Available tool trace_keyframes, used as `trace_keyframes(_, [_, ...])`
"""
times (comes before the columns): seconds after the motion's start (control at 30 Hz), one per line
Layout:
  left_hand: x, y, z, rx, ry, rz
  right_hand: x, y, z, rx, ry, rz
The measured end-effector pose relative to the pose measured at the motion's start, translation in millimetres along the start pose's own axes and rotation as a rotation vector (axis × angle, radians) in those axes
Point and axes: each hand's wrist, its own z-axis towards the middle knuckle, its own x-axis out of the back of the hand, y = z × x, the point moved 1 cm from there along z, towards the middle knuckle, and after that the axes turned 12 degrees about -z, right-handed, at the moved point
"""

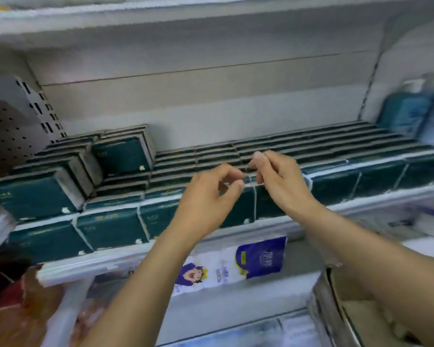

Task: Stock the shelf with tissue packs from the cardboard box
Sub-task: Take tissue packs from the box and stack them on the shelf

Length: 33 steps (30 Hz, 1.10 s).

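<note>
Reaching over the shelf (90, 265), both your hands meet above the front row of dark green tissue packs (110, 226). Your left hand (208, 196) is curled, thumb and forefinger drawn close together, and the fingers (232, 171) hang just over the top edge of a front-row pack. Your right hand (281, 179) sits just beside it, fingertips almost touching the left ones, knuckles bent and fingers tucked in. The gap at both sets of fingers is narrow, but the blur hides whether they pinch a pack's edge, some wrapping, or nothing.

Packs lie directly beneath your fingers and run in rows away from them toward the back wall. To the left of your fingers a second layer of packs (120, 156) is stacked higher. Far to the right of them stand blue bottles (409, 111). Below your wrists, on the lower shelf, lies a white pack with a cartoon figure (231, 264). Under your right forearm shows what looks like the cardboard box (366, 319).
</note>
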Motion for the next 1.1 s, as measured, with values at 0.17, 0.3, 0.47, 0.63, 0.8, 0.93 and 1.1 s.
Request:
trace_keyframes(0.17, [-113.6, 7.8, -24.1, 0.184, -0.216, -0.225, 70.2, 58.3, -56.4, -0.079, 0.056, -0.073])
trace_keyframes(0.3, [-197.2, 3.0, -51.9, 0.391, -0.397, -0.246, 116.3, 106.3, -110.2, -0.202, 0.089, -0.018])
trace_keyframes(0.47, [-278.4, -14.3, -92.3, 0.582, -0.547, -0.089, 135.8, 182.8, -182.3, -0.436, -0.034, -0.066])
trace_keyframes(0.63, [-333.6, -43.3, -121.9, 0.737, -0.585, 0.100, 110.2, 282.4, -255.9, -0.728, -0.415, -0.187])
trace_keyframes(0.8, [-354.0, -53.5, -139.1, 0.769, -0.498, 0.058, 71.7, 345.1, -299.1, -0.970, -0.606, -0.189])
trace_keyframes(0.93, [-353.3, -56.9, -142.3, 0.761, -0.488, 0.041, 42.6, 349.9, -310.8, -1.126, -0.672, -0.238])
trace_keyframes(1.1, [-358.0, -59.0, -144.9, 0.763, -0.477, 0.087, 6.9, 364.8, -320.6, -1.307, -0.537, -0.108])
